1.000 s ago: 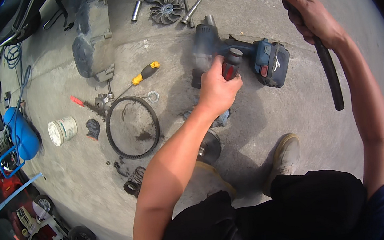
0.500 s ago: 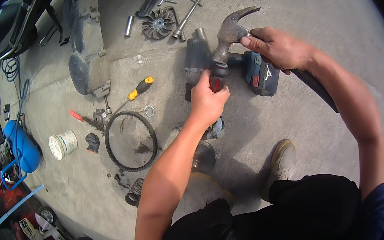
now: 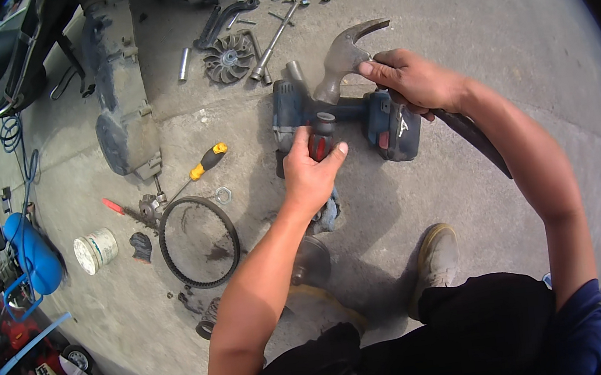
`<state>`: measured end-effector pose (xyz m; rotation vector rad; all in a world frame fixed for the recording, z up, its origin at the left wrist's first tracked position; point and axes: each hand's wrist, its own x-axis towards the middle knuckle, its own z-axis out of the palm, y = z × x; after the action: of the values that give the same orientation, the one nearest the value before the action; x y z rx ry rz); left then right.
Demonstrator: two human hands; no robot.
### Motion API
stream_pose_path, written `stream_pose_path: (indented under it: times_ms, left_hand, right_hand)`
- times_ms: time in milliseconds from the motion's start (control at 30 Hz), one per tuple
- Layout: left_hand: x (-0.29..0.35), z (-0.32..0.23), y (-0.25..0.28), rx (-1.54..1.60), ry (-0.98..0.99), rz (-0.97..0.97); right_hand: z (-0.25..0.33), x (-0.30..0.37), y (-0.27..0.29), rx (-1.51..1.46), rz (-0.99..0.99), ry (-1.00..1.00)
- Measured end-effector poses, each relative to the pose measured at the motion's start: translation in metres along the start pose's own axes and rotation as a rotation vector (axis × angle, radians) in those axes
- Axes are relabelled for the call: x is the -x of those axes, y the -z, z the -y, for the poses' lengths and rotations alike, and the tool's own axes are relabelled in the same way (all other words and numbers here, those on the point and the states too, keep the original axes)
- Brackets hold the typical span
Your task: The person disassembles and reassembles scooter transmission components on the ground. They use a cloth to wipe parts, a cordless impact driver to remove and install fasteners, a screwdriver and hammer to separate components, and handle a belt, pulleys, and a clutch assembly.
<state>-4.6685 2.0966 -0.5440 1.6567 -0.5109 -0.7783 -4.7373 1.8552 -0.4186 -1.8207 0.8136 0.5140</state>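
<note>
My left hand [image 3: 310,173] is closed round a screwdriver [image 3: 321,141] with a black and red handle, butt end up; my fist and forearm hide its shaft and tip. My right hand [image 3: 415,84] grips a claw hammer [image 3: 340,63] just below its head, its dark handle running back under my wrist. The hammer's face hovers a little above the screwdriver's butt, with a small gap between. Beyond both hands a cordless impact wrench [image 3: 340,111] lies on the concrete. Below my left hand shows a bluish rag [image 3: 328,217], and a round metal part [image 3: 312,262] by my foot.
To the left lie a drive belt [image 3: 165,255], a yellow and black screwdriver [image 3: 208,161], a glove [image 3: 141,246] and a white tub [image 3: 96,251]. Farther off are a finned fan wheel [image 3: 229,58], a socket wrench [image 3: 275,41] and a long casing [image 3: 119,89]. My shoe [image 3: 438,257] stands near.
The hammer's face, earlier touching the screwdriver's butt, is now slightly apart from it. The screwdriver's butt is tipped more toward me. The whole view has shifted a little.
</note>
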Motion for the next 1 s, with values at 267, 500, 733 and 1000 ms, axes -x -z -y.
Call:
stream_pose_path:
  times_ms: [267, 500, 733, 1000]
  left_hand:
    - [-0.008, -0.033, 0.000, -0.188, 0.168, 0.035]
    - [-0.019, -0.043, -0.014, -0.237, 0.154, -0.097]
    - [-0.022, -0.033, -0.015, -0.242, 0.209, -0.086]
    - [-0.029, -0.026, -0.008, -0.285, 0.118, -0.068]
  right_hand:
    - [-0.012, 0.006, -0.003, 0.275, -0.057, 0.263]
    - [-0.010, -0.005, -0.009, 0.212, -0.061, 0.278]
    - [-0.017, -0.008, -0.010, 0.121, -0.034, 0.130]
    - [-0.003, 0.004, -0.022, 0.027, -0.058, 0.043]
